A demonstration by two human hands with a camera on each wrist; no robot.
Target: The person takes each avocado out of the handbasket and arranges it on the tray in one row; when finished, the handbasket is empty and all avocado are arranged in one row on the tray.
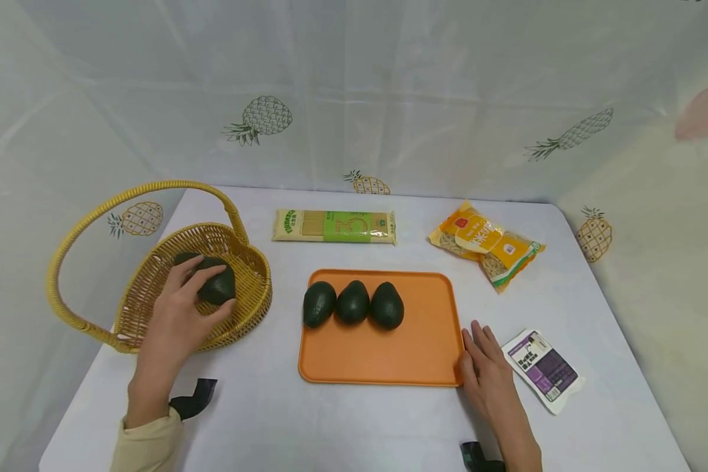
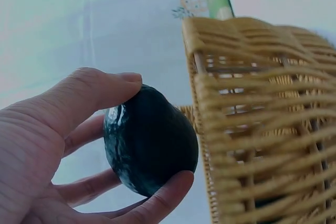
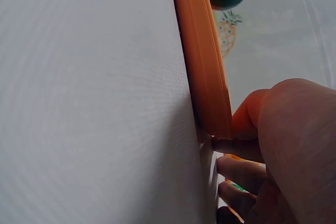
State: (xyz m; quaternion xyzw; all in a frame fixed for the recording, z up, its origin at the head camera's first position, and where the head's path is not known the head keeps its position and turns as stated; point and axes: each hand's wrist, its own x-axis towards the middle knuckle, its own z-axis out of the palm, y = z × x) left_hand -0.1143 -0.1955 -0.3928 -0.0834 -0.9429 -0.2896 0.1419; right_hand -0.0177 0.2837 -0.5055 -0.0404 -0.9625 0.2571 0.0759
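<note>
My left hand holds a dark green avocado between thumb and fingers, over the yellow wicker basket. The left wrist view shows this avocado beside the basket's woven wall. Partly behind my fingers, another dark green avocado shows in the basket. Three more avocados stand side by side on the orange tray. My right hand rests at the tray's right edge with fairly straight fingers. In the right wrist view the thumb touches the tray's corner.
Behind the tray lies a pack of noodles. An orange-yellow bag of dry food lies at the back right, and a white and purple packet lies right of my right hand. The basket's tall handle arches up at the left.
</note>
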